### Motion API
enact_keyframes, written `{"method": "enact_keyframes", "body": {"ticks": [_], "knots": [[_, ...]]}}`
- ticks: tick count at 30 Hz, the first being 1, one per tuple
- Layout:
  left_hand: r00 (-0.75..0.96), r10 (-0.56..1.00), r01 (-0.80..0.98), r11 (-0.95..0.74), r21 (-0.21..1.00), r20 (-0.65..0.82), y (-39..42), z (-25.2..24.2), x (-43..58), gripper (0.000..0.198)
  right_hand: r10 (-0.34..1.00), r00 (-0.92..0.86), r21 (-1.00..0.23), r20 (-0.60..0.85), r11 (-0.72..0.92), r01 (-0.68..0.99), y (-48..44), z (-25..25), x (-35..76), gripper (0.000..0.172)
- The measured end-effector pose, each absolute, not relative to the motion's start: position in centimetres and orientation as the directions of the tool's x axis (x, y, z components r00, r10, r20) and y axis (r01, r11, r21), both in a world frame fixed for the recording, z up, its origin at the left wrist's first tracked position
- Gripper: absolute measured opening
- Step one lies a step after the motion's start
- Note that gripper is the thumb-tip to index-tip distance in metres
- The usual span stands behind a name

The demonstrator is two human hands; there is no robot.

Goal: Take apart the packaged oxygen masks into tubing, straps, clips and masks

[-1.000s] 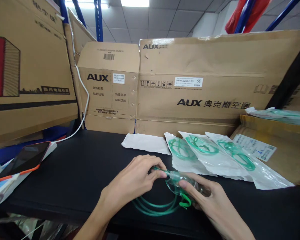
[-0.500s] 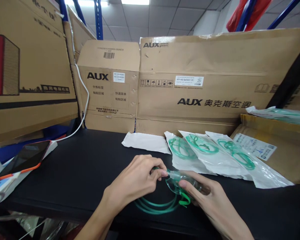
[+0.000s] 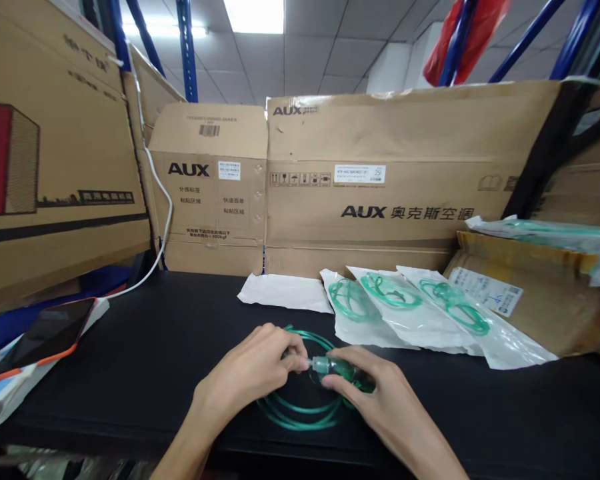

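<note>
My right hand (image 3: 380,400) is closed around a clear green oxygen mask (image 3: 343,372), held just above the black table (image 3: 130,373). My left hand (image 3: 253,370) pinches the mask's connector end, where the green tubing (image 3: 300,413) joins. The tubing lies coiled in loops on the table under and between both hands. Most of the mask is hidden by my right fingers.
Three sealed bags of green masks (image 3: 405,307) lie fanned out behind my hands, with an empty white bag (image 3: 285,292) to their left. AUX cardboard boxes (image 3: 380,180) wall the back. A phone (image 3: 40,337) lies at left; a brown carton (image 3: 525,300) stands at right.
Both hands have drawn closer together and a little left, with the mask turned more into my right palm. The tubing coil now shows above my left fingers too. The camera tilted slightly.
</note>
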State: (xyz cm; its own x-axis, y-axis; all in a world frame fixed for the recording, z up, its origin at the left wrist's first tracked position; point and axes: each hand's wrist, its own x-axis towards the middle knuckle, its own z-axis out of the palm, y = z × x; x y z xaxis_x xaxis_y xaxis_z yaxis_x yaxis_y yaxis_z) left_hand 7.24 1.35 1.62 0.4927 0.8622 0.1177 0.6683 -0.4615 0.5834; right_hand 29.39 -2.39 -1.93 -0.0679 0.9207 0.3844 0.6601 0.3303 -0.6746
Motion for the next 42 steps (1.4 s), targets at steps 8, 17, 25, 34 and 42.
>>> {"method": "enact_keyframes", "body": {"ticks": [8, 17, 25, 34, 42], "knots": [[0.334, 0.912, 0.591, -0.400, 0.701, 0.239, -0.5, -0.4, 8.6, 0.017, 0.876, -0.146, -0.630, 0.460, 0.437, 0.642, -2.3, -2.5, 30.3, 0.020], [0.285, 0.908, 0.511, -0.415, 0.753, 0.307, -2.1, -3.5, 8.1, 0.019, 0.865, -0.208, -0.636, 0.456, 0.480, 0.604, -3.9, -3.7, 29.5, 0.023], [0.267, 0.853, 0.486, -0.521, 0.702, 0.449, -2.1, -4.1, 8.3, 0.019, 0.883, -0.181, -0.662, 0.432, 0.447, 0.601, -4.2, -3.3, 29.1, 0.020], [0.269, 0.712, 0.440, -0.690, 0.575, 0.648, -1.9, -4.7, 8.8, 0.019, 0.892, -0.128, -0.708, 0.432, 0.424, 0.564, -4.6, -3.1, 29.0, 0.014], [0.317, 0.621, 0.485, -0.755, 0.440, 0.717, -1.9, -4.8, 8.7, 0.020, 0.878, -0.140, -0.711, 0.457, 0.456, 0.535, -4.5, -3.3, 29.1, 0.017]]}}
